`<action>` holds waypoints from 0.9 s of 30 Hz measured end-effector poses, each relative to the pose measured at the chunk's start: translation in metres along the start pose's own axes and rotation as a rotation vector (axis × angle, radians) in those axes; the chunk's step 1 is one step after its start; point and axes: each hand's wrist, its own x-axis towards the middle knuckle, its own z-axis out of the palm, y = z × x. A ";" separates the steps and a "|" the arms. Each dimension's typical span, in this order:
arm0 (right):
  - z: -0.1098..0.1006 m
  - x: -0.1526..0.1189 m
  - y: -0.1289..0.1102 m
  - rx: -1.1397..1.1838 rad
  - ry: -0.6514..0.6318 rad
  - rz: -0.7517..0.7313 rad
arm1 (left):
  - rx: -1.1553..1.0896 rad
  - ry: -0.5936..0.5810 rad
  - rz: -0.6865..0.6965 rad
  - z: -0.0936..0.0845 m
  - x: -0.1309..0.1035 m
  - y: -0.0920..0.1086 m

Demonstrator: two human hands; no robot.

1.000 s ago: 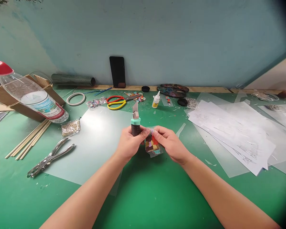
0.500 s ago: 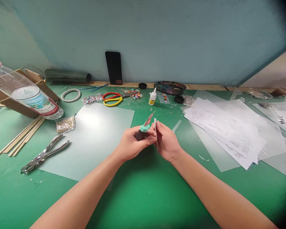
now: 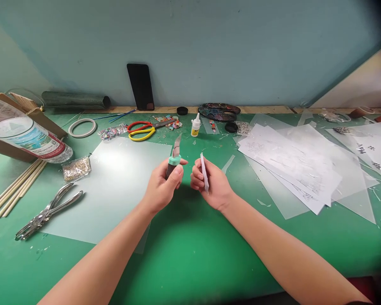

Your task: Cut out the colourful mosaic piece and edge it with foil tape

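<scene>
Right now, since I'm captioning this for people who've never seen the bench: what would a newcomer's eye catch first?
Probably the bare blade of the black-and-mint knife, upright in the left hand near the middle, with the right hand holding a thin piece edge-on beside it. Next, the red-and-yellow-handled scissors beyond the hands, and the black phone leaning against the wall.

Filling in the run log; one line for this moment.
left hand: tool held upright | right hand: thin flat piece held edge-on | hands apart
</scene>
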 end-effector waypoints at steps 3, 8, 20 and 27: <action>-0.001 0.000 0.000 -0.104 0.036 -0.123 | 0.134 -0.023 0.073 -0.004 -0.001 0.003; -0.005 0.003 0.004 -0.258 0.134 -0.243 | -0.150 0.034 -0.030 -0.004 0.000 0.008; -0.005 -0.006 -0.004 -0.409 -0.014 -0.347 | 0.520 0.002 0.297 -0.020 0.005 0.011; -0.001 -0.015 -0.005 -0.380 -0.121 -0.159 | 0.397 -0.023 0.143 -0.011 0.002 0.024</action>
